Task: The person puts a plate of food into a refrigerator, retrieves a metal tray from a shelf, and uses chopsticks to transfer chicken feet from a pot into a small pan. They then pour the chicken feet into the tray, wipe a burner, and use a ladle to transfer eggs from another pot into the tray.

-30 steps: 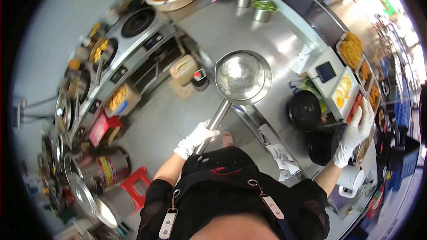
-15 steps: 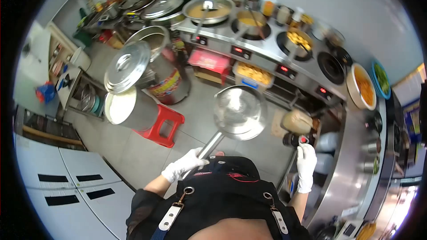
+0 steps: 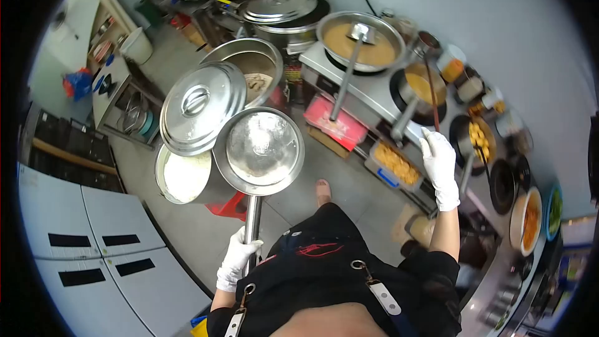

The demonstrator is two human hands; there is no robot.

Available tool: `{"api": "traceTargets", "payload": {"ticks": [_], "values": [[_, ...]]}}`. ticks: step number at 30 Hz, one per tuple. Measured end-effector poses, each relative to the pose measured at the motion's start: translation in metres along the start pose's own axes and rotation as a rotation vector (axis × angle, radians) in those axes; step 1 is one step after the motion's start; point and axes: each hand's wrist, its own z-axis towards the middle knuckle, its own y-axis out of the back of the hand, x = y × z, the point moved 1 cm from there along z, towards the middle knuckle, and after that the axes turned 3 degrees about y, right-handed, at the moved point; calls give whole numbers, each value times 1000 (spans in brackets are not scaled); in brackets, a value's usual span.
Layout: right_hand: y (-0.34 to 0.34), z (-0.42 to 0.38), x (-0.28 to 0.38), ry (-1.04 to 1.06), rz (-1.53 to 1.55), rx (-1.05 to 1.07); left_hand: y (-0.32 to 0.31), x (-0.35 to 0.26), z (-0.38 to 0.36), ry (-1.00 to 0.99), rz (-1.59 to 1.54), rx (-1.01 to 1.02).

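Observation:
My left hand (image 3: 238,256), in a white glove, is wrapped round the long handle of a steel saucepan (image 3: 262,153). The saucepan is held out in front of my body, overlapping the edge of a large steel lid (image 3: 203,109) in view. That lid rests tilted between a tall stockpot (image 3: 274,97) and a pot of white contents (image 3: 184,178). Raised on the right, my gloved right hand (image 3: 440,165) appears to hold nothing, its fingers slightly apart. It is nearest the stove's front edge, close to a small pot's handle (image 3: 405,120) and a brown stick (image 3: 433,100).
On the stove stand a wide pan of brown liquid (image 3: 340,40) with a ladle-like tool (image 3: 349,75), and a pot of yellow pieces (image 3: 479,140). Below are a red box (image 3: 334,122) and a tub of orange food (image 3: 393,162). A red stool (image 3: 231,207) supports the white-filled pot.
My view and body have turned left. The saucepan has swung up and left toward the lidded pots. My right hand has moved from beside a red-capped bottle up to the stove's front.

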Motion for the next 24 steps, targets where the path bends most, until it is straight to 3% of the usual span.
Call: {"api": "traceTargets", "payload": {"ticks": [7, 10, 12, 15, 24], "values": [[-112, 177, -2, 209, 228, 51, -17, -83, 51, -126, -136, -153], [-161, 218, 36, 282, 290, 188, -14, -127, 63, -157, -202, -253], [-197, 233, 55, 376, 282, 411, -6, -149, 79, -156, -203, -340], [-252, 222, 40, 454, 127, 565, 14, -169, 115, -259, -171, -391], [-220, 198, -32, 37, -145, 613, 102, -236, 203, -298, -73, -366]]}}
